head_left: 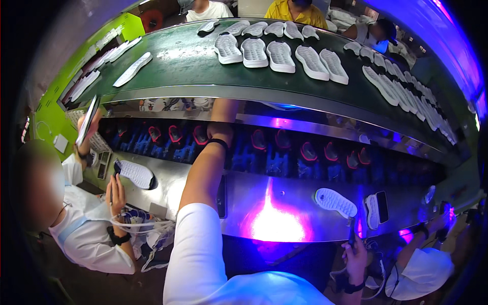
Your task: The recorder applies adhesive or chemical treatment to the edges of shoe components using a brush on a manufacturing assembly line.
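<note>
My left arm stretches forward over a dark trough. My left hand, with a black band at the wrist, is at the trough's far side, beside a dark rounded piece with a red rim. Its fingers do not show clearly. Low on the right, my right hand is closed round a slim dark brush. The brush's tip is at the near end of a white shoe sole lying on the metal bench. Right of it lie another white sole and a dark phone.
Beyond the trough runs a green conveyor belt with rows of white soles. At left, a co-worker's hand holds a slim tool at a sole. Another person works at right. Several people sit beyond the belt.
</note>
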Action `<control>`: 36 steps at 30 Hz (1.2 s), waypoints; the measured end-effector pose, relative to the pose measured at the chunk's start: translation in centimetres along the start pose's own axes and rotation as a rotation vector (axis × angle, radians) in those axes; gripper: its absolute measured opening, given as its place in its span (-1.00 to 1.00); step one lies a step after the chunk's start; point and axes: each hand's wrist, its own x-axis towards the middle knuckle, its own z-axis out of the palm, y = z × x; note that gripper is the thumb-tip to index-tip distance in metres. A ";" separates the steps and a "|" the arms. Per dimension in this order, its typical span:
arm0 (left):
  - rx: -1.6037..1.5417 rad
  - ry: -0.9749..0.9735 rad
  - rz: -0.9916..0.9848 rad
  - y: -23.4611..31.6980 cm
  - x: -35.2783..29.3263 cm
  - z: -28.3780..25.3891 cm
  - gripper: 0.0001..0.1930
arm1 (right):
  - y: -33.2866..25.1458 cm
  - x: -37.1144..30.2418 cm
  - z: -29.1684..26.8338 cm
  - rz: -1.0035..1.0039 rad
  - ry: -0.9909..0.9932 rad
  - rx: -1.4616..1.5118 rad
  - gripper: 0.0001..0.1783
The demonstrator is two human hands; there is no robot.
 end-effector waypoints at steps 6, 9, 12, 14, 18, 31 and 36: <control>-0.034 0.293 0.241 12.0 0.0 3.4 -0.45 | 2.1 1.8 0.4 0.010 -0.025 0.009 -0.41; -0.088 -0.326 -0.139 14.7 -3.0 -0.4 -0.46 | 0.8 2.8 2.0 -0.002 -0.061 0.076 -0.42; -0.117 -0.389 -0.107 12.5 -3.7 -3.5 -0.51 | 0.1 3.7 3.5 -0.052 -0.135 0.148 -0.43; -0.075 -0.377 -0.102 13.5 -4.5 -7.2 -0.50 | 0.4 3.8 3.2 -0.067 -0.168 0.111 -0.45; -0.064 -0.398 0.067 11.4 -4.2 -4.9 -0.30 | 1.5 4.3 2.2 -0.011 -0.174 0.115 -0.46; 0.033 -0.231 0.331 20.5 -1.9 2.5 -0.42 | 1.6 2.3 -2.5 -0.108 -0.011 0.144 -0.56; -0.483 -0.401 -0.058 16.8 -8.3 -3.2 -0.58 | 0.8 1.1 -3.2 -0.060 -0.036 0.169 -0.58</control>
